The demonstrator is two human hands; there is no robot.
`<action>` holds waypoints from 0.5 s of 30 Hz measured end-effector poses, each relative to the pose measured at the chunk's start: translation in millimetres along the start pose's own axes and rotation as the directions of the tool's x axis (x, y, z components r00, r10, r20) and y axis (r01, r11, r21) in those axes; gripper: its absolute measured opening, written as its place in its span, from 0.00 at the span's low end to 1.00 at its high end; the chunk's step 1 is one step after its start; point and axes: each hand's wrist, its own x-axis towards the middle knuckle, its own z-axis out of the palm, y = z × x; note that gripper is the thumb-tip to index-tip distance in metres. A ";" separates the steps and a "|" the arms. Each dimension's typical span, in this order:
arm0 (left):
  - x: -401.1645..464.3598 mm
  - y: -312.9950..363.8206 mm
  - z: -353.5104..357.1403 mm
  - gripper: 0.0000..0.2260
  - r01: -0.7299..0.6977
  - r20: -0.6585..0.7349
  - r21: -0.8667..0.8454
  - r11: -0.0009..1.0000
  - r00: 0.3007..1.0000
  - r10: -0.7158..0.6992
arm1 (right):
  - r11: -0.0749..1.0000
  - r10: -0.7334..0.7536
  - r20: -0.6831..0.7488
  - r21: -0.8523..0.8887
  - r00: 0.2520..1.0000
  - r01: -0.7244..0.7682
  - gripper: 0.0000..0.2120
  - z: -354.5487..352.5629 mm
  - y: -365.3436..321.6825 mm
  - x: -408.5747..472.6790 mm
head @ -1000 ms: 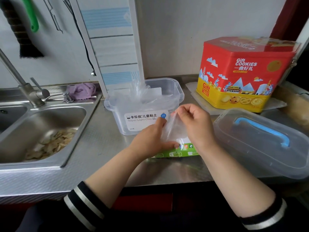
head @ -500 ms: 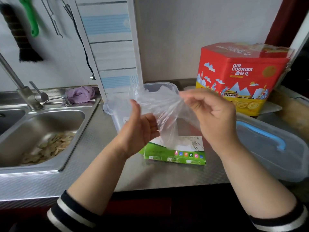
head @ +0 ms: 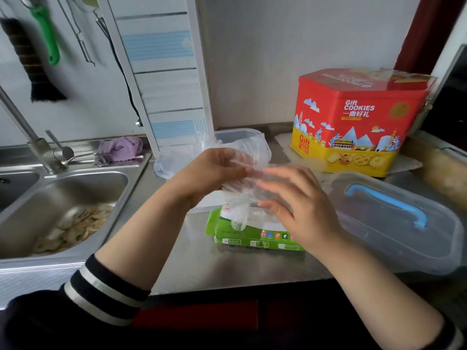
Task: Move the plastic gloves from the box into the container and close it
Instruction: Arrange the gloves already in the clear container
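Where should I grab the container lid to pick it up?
Probably by the blue handle on top of the lid, coming straight down from above. The lid lies flat on the counter, right of the hands, handle up and arched, so fingers can likely hook under it.
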 end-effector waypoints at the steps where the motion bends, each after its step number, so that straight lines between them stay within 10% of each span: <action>1: 2.0 1.9 0.6 0.03 -0.037 -0.012 0.068 0.997 0.999 0.038 | 0.999 0.053 -0.009 0.005 0.999 -0.053 0.23 -1.4 -0.3 1.4; 4: 5.2 6.8 -1.0 0.02 -0.120 0.075 0.158 0.980 0.991 0.110 | 0.952 0.275 0.077 0.117 0.958 -0.283 0.38 -8.9 4.9 10.1; 7: 4.0 12.6 -2.3 0.07 -0.157 0.120 0.193 0.969 0.984 0.135 | 0.666 0.496 0.393 0.400 0.774 -0.630 0.45 -12.3 14.5 21.5; 11: 5.8 11.2 -11.1 0.10 -0.153 -0.004 0.282 0.947 0.987 0.161 | 0.492 0.596 0.428 0.474 0.680 -0.730 0.13 -14.3 21.5 25.1; 15: 9.1 6.7 -25.6 0.09 -0.090 -0.142 0.403 0.911 0.977 0.159 | 0.432 0.690 0.367 0.482 0.624 -0.762 0.04 -26.0 26.1 31.8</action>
